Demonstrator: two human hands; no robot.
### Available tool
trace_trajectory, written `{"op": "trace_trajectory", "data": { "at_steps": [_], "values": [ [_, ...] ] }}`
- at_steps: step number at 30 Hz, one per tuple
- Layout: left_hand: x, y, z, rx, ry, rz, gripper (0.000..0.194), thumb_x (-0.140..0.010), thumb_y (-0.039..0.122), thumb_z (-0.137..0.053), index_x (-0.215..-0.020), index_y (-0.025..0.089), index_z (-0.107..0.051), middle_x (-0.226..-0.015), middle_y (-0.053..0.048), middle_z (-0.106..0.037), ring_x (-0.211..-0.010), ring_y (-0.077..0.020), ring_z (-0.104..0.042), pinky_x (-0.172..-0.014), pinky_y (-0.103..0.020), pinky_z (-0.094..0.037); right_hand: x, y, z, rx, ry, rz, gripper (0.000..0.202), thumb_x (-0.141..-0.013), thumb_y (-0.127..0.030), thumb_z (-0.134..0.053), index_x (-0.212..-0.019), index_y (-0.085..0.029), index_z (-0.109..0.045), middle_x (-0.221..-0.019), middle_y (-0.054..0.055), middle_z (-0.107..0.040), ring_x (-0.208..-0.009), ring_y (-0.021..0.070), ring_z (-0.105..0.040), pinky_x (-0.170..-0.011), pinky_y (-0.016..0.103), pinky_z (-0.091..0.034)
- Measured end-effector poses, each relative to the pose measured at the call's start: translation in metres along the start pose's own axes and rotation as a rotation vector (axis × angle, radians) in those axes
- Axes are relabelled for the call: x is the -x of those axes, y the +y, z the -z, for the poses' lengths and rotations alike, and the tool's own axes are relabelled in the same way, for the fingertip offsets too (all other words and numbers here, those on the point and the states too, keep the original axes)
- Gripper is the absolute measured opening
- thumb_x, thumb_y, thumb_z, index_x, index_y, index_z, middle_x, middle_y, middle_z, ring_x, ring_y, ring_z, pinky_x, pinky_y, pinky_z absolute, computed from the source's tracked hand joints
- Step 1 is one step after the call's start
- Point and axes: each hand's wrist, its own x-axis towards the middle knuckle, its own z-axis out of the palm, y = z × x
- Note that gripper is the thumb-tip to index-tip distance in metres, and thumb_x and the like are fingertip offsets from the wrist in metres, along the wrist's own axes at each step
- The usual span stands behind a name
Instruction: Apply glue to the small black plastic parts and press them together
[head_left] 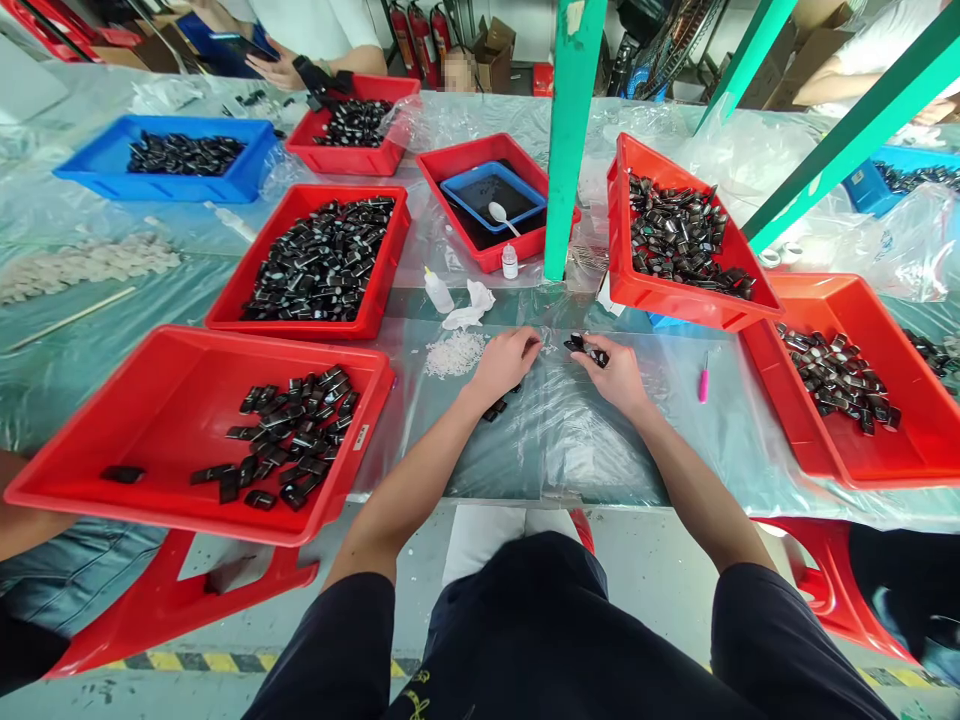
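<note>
My right hand is closed around several small black parts, which stick out past its fingertips. To its left, my left hand has its fingers pressed together; whatever they pinch is too small to make out. Beside that hand lies a pile of small white pieces. A few black parts rest on the plastic-covered table under my left wrist. Behind the pile are a crumpled white tissue and a white dropper bottle.
Red bins of black parts stand at left, back left, right and back right. A green post rises beyond my hands. A pink-handled tool lies right. People sit or stand around the table.
</note>
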Motion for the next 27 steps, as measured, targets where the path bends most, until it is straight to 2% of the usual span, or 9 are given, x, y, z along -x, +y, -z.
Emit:
{"op": "trace_trajectory", "data": {
  "at_steps": [4,9,16,21,27],
  "values": [
    [0.001,0.004,0.001,0.328,0.09,0.017,0.009,-0.093,0.027,-0.066,-0.094,0.02,-0.07,-0.089,-0.003,-0.077,-0.08,-0.0173,-0.07,-0.073,-0.029,-0.052,0.0,0.0,0.0,-0.001,-0.002,0.009,0.04,-0.091,-0.049,-0.067,-0.115,-0.019,-0.078,-0.105,0.01,-0.081,-0.084,0.0254,-0.071,-0.082,0.038,-0.055],
    [0.003,0.012,-0.002,0.518,0.207,-0.043,0.014,-0.088,0.033,-0.074,-0.09,0.02,-0.077,-0.089,-0.004,-0.077,-0.078,-0.0152,-0.068,-0.067,-0.027,-0.051,0.001,-0.002,0.001,-0.018,-0.019,0.03,0.037,-0.091,-0.045,-0.067,-0.115,-0.019,-0.078,-0.107,0.01,-0.081,-0.085,0.0253,-0.071,-0.084,0.038,-0.055],
    [0.006,0.017,-0.004,0.649,0.244,-0.062,0.02,-0.087,0.039,-0.078,-0.092,0.021,-0.083,-0.085,-0.006,-0.074,-0.071,-0.0143,-0.064,-0.061,-0.027,-0.049,0.001,-0.005,0.001,-0.024,-0.015,0.032,0.037,-0.091,-0.045,-0.067,-0.113,-0.02,-0.079,-0.105,0.009,-0.081,-0.082,0.0244,-0.07,-0.08,0.037,-0.055],
    [0.006,0.016,-0.008,0.738,0.169,-0.011,0.028,-0.088,0.044,-0.075,-0.102,0.02,-0.083,-0.098,-0.008,-0.076,-0.063,-0.0115,-0.061,-0.053,-0.026,-0.05,0.001,-0.005,0.001,-0.021,-0.015,0.032,0.035,-0.091,-0.044,-0.067,-0.113,-0.02,-0.078,-0.107,0.009,-0.081,-0.087,0.0257,-0.071,-0.083,0.037,-0.056],
    [0.008,0.009,-0.011,0.585,0.152,-0.003,0.027,-0.09,0.044,-0.074,-0.099,0.021,-0.083,-0.079,-0.005,-0.077,-0.06,-0.0152,-0.065,-0.059,-0.029,-0.051,0.002,-0.007,0.001,-0.016,-0.035,0.035,0.035,-0.09,-0.041,-0.067,-0.114,-0.018,-0.079,-0.105,0.009,-0.081,-0.084,0.0239,-0.07,-0.08,0.035,-0.054]
  ]
}}
